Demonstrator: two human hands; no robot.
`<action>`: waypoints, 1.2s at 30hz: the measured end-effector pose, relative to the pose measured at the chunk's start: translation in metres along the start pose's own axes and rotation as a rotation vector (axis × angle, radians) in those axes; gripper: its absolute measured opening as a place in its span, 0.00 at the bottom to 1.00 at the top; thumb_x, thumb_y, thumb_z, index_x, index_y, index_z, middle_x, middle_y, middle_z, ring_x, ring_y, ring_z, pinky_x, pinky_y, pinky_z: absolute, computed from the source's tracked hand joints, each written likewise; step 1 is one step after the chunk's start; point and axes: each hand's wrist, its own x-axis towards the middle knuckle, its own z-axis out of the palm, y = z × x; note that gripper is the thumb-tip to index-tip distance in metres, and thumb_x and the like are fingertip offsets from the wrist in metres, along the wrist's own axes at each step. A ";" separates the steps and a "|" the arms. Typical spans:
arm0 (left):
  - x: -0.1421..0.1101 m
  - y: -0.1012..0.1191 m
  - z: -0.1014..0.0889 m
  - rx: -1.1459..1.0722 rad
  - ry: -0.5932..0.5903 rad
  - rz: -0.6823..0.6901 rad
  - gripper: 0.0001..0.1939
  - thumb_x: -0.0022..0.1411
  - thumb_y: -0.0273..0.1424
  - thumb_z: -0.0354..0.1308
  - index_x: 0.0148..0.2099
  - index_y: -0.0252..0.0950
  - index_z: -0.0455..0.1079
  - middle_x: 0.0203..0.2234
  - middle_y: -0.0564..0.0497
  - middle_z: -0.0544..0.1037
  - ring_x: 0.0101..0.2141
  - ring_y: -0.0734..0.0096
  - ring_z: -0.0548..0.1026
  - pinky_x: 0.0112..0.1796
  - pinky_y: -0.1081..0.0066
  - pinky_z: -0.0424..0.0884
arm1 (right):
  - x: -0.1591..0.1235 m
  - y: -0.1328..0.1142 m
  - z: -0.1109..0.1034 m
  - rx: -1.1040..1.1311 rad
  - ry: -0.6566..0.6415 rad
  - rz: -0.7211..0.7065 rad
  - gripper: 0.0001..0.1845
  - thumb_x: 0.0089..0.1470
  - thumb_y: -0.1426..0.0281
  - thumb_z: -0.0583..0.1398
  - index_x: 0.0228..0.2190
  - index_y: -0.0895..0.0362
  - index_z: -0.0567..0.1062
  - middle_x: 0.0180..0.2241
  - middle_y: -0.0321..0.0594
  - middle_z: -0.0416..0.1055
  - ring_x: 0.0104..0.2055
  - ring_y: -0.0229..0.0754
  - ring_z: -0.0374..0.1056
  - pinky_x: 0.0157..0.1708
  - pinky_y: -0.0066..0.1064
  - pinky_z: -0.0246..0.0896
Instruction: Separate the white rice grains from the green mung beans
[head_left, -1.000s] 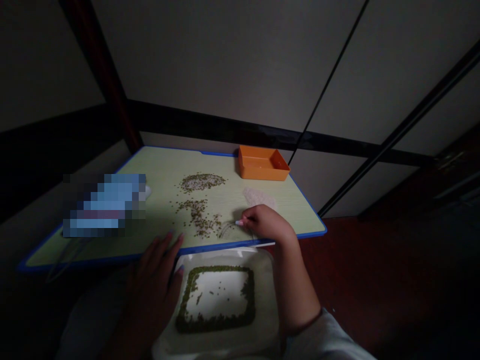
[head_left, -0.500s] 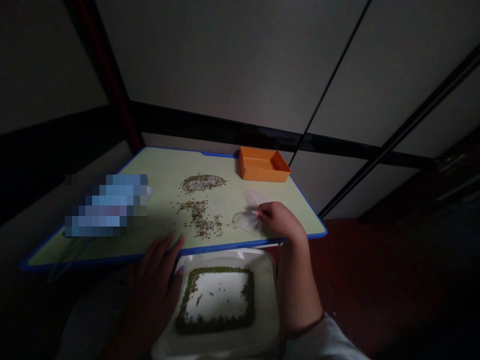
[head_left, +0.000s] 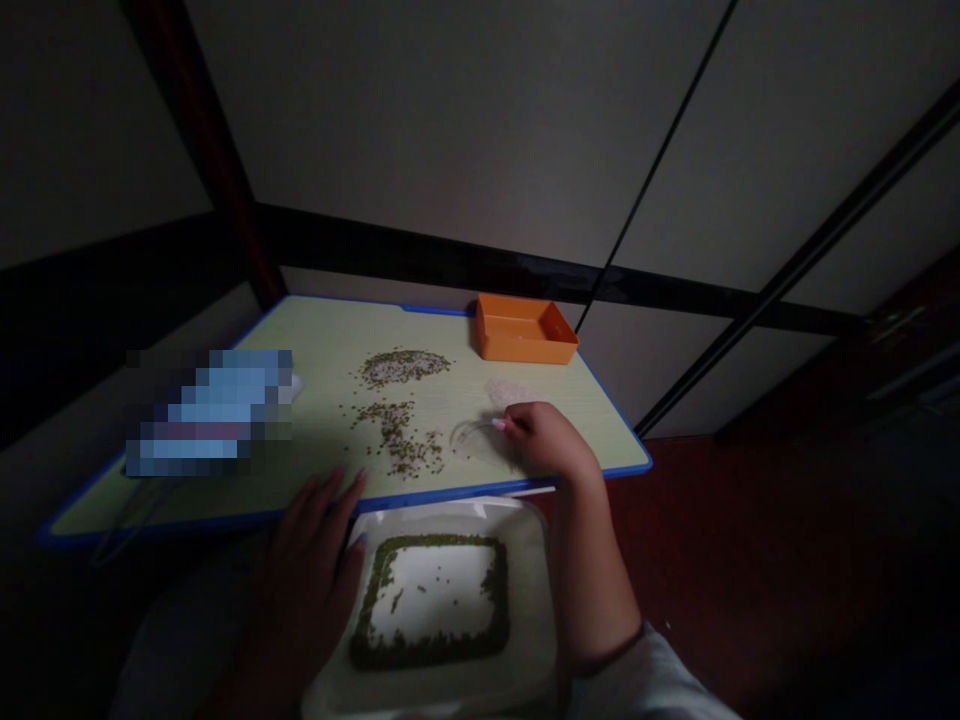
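My right hand (head_left: 549,440) rests on the pale green table (head_left: 322,330), its fingers pinched on a small clear plastic scoop (head_left: 471,436). The scoop's mouth lies just right of a scatter of small green beans (head_left: 401,448). Further back lies a heap of beans mixed with white grains (head_left: 405,364). A small patch of white grains (head_left: 506,391) lies behind the hand. My left hand (head_left: 313,545) lies with its fingers stretched along the left rim of a white tray (head_left: 529,560), which holds a ring of green beans (head_left: 431,645) below the table's front edge.
An orange box (head_left: 525,330) stands open at the table's back right corner. A blurred blue object (head_left: 210,410) lies on the table's left side. The table has a blue rim (head_left: 420,494). Grey wall panels rise behind. Dark floor lies to the right.
My right hand with the scoop moved right and back from the beans, then came a little leftward again toward them. My left hand stayed on the tray.
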 end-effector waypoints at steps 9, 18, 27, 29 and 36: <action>0.001 -0.001 0.001 0.008 0.016 0.025 0.29 0.67 0.39 0.43 0.68 0.41 0.56 0.67 0.44 0.63 0.69 0.54 0.55 0.67 0.47 0.55 | 0.005 -0.009 0.001 -0.136 0.040 0.158 0.16 0.65 0.64 0.56 0.32 0.59 0.80 0.33 0.48 0.78 0.29 0.39 0.60 0.29 0.32 0.42; 0.002 -0.007 -0.003 0.011 -0.063 0.022 0.30 0.67 0.37 0.45 0.70 0.44 0.52 0.69 0.43 0.59 0.70 0.52 0.53 0.68 0.45 0.55 | 0.002 -0.008 0.001 0.015 0.023 -0.005 0.17 0.64 0.68 0.57 0.26 0.60 0.76 0.23 0.37 0.70 0.26 0.35 0.53 0.28 0.30 0.41; 0.002 -0.008 -0.002 -0.002 -0.044 0.007 0.30 0.66 0.37 0.46 0.70 0.44 0.53 0.70 0.45 0.60 0.70 0.52 0.54 0.68 0.45 0.55 | -0.009 0.009 -0.007 0.082 -0.051 -0.017 0.17 0.62 0.68 0.59 0.23 0.60 0.75 0.20 0.33 0.65 0.24 0.33 0.50 0.27 0.29 0.40; 0.002 -0.010 0.000 -0.005 -0.042 0.006 0.31 0.66 0.37 0.47 0.70 0.45 0.53 0.69 0.45 0.60 0.70 0.51 0.54 0.68 0.44 0.55 | -0.009 0.009 -0.007 0.060 -0.048 -0.001 0.16 0.62 0.68 0.59 0.23 0.60 0.76 0.21 0.35 0.67 0.24 0.34 0.52 0.27 0.29 0.41; 0.003 -0.008 -0.002 0.017 -0.050 0.013 0.30 0.67 0.37 0.45 0.70 0.42 0.54 0.69 0.44 0.60 0.70 0.52 0.53 0.68 0.45 0.54 | -0.008 0.008 -0.007 0.021 -0.038 0.038 0.15 0.62 0.68 0.58 0.25 0.60 0.77 0.23 0.37 0.69 0.25 0.35 0.52 0.27 0.30 0.42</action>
